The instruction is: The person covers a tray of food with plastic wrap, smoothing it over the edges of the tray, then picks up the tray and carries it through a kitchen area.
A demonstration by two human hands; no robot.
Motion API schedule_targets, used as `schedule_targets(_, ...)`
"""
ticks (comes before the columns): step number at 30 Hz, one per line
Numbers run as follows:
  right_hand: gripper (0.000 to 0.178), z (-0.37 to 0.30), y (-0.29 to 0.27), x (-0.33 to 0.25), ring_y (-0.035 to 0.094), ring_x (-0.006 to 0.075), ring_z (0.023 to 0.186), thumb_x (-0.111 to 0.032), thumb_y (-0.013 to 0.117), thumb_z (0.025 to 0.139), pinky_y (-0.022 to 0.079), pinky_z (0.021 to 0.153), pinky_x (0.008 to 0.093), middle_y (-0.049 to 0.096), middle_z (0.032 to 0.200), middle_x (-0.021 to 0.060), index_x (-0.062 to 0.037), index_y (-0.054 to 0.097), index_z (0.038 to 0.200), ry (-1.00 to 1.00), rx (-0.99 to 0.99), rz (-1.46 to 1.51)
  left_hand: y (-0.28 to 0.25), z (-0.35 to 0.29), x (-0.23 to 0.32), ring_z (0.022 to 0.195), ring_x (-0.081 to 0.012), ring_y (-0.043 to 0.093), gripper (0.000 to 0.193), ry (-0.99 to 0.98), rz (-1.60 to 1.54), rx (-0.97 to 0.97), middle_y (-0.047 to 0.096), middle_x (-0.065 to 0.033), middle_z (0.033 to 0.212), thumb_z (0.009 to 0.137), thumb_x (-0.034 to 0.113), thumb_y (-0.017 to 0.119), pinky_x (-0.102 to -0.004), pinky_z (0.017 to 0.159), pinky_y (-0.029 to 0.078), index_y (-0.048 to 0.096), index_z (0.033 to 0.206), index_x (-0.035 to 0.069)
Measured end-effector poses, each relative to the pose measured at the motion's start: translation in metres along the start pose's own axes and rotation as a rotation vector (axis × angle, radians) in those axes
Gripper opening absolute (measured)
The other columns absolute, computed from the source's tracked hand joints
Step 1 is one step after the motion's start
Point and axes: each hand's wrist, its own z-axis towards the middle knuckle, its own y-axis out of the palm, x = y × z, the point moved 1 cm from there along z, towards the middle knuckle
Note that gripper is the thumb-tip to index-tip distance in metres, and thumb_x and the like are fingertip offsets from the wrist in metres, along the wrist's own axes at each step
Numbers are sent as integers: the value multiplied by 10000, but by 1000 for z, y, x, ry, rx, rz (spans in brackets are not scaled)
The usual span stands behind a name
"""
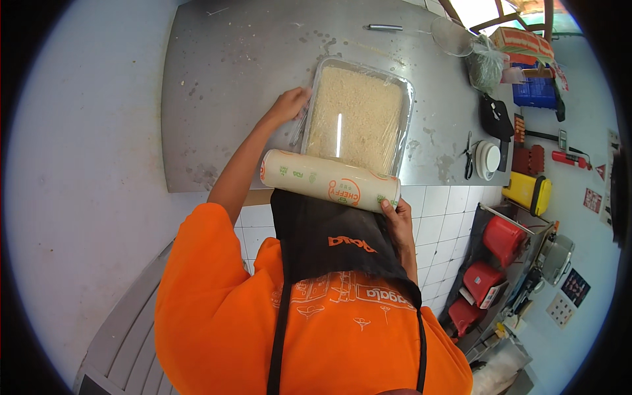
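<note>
A clear rectangular tray (409,99) filled with pale yellowish crumbs (359,108) lies on the steel table, with shiny cling film stretched over its top. Along the tray's near side is a thick cling film roll (316,179) with printed wrapping. My right hand (399,220) grips the roll's right end, thumb on top. At the tray's far left side, my left hand (289,105) is closed on the film's edge, its fingertips slightly blurred. Below that hand, wrinkled film (298,131) hangs by the tray's left wall.
The steel table (224,85) has wet spots. Toward its right lie scissors (469,157), a white round kitchen scale (487,159), a black pouch (495,117) and a plastic bag (486,69). A metal tool (384,27) lies at the far side. Red containers (503,240) stand lower right.
</note>
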Motion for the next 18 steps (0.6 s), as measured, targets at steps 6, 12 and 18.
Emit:
schedule_targets(6, 360, -2, 1, 0, 324, 217, 1409, -153, 648, 929, 320, 1112, 345, 282, 1568, 94, 46, 626, 1228, 19, -7, -2, 7, -33, -7, 542, -87, 526, 215, 102, 107, 10, 535, -7, 648, 1012, 266, 528, -266, 498, 428, 567, 954, 64)
schedule_targets(12, 351, -2, 5, -3, 337, 215, 1403, -186, 656, 928, 328, 1103, 335, 272, 1570, 98, 40, 647, 1196, -2, -47, -40, 5, -28, -23, 596, -162, 573, 119, 187, 401, 128, 565, -63, 681, 972, 170, 563, -339, 582, 463, 529, 949, 58)
schedule_targets(18, 340, -4, 7, -4, 235, 226, 1448, -235, 673, 918, 251, 1140, 380, 396, 1498, 125, 11, 684, 1151, -3, -66, -98, 11, -24, -6, 743, -274, 609, 140, 544, 556, 330, 609, -114, 841, 881, 88, 616, -378, 739, 490, 545, 999, 62)
